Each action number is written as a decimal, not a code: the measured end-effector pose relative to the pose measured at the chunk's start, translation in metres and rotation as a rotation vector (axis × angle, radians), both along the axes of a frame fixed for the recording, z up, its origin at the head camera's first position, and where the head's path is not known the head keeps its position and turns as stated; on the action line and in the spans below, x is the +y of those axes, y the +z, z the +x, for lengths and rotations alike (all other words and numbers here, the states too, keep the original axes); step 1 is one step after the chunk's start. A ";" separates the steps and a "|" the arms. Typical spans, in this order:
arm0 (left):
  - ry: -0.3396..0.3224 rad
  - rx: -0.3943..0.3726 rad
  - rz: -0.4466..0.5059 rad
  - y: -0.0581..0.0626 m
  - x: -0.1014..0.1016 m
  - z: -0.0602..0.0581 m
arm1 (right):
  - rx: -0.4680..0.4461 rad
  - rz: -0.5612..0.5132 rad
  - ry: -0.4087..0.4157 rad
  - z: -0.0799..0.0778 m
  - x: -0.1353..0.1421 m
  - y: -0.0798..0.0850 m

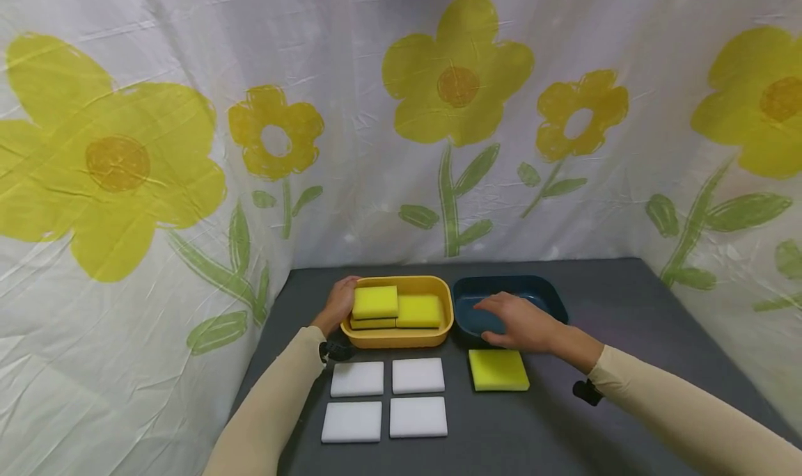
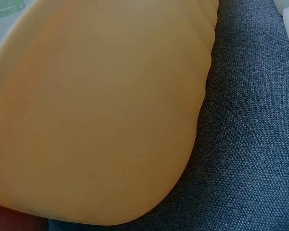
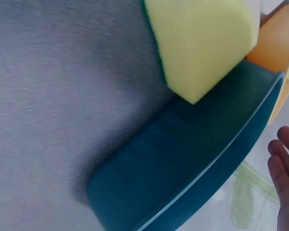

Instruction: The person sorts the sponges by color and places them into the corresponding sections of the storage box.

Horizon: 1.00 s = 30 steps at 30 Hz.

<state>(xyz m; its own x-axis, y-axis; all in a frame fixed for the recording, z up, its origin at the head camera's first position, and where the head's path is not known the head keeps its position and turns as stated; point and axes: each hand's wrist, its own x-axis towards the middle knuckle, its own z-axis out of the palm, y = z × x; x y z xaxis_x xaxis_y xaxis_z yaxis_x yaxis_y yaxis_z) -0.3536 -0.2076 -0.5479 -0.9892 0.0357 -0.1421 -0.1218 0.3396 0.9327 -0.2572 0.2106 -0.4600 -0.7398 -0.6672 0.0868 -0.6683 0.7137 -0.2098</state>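
My left hand (image 1: 341, 299) grips the left end of a yellow plastic basin (image 1: 396, 338), its fingers at the rim. Inside that basin are stacked yellow sponges (image 1: 374, 300). In the left wrist view the wall of the yellow basin (image 2: 106, 120) fills most of the picture. My right hand (image 1: 523, 323) hovers over a dark blue basin (image 1: 544, 289), thumb and fingers spread apart and holding nothing. One yellow sponge (image 1: 498, 370) lies on the table just in front of the blue basin; the right wrist view shows a green layer along this sponge (image 3: 202, 43).
Several white sponges (image 1: 418, 417) lie in two rows on the dark grey table (image 1: 601, 420), in front of the yellow basin. The two basins stand side by side. A white cloth (image 1: 351, 218) printed with yellow flowers hangs behind the table and along both sides.
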 end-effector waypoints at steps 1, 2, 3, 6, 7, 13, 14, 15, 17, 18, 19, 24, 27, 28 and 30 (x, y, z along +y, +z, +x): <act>-0.002 0.002 -0.001 0.000 0.000 0.000 | 0.000 0.001 0.001 0.002 0.002 0.000; -0.004 0.005 -0.004 0.000 0.000 0.000 | 0.000 0.002 -0.001 0.005 0.004 0.000; -0.003 0.005 -0.002 0.000 0.000 0.000 | 0.000 0.002 -0.002 0.007 0.006 0.000; -0.003 0.004 0.003 0.000 -0.001 0.001 | 0.000 -0.006 -0.011 0.014 0.012 0.000; -0.002 0.003 0.003 0.000 -0.001 0.001 | -0.001 -0.014 -0.013 0.016 0.014 0.001; -0.006 0.006 0.000 0.000 -0.001 0.001 | 0.003 -0.050 -0.003 0.030 0.025 0.000; -0.007 0.009 -0.002 0.000 -0.001 0.001 | 0.005 -0.055 0.000 0.032 0.026 -0.001; -0.008 0.010 -0.004 0.001 -0.001 0.001 | 0.009 -0.061 0.004 0.033 0.028 -0.002; -0.007 0.008 -0.004 0.001 -0.001 0.001 | 0.019 -0.073 0.010 0.037 0.030 -0.005; -0.007 0.008 -0.005 0.000 0.000 0.000 | 0.022 -0.078 0.008 0.038 0.031 -0.006; -0.006 0.007 -0.008 0.000 0.000 0.000 | 0.027 -0.084 0.009 0.040 0.032 -0.008; 0.001 0.012 -0.017 -0.002 0.000 -0.002 | 0.020 -0.099 0.002 0.045 0.036 -0.014; 0.001 0.017 -0.020 -0.002 0.000 -0.002 | 0.023 -0.100 -0.002 0.047 0.036 -0.018; 0.000 0.017 -0.021 -0.002 0.000 -0.002 | 0.030 -0.099 -0.003 0.048 0.037 -0.019; 0.002 0.014 -0.019 -0.002 0.000 -0.002 | 0.042 -0.101 -0.001 0.051 0.037 -0.021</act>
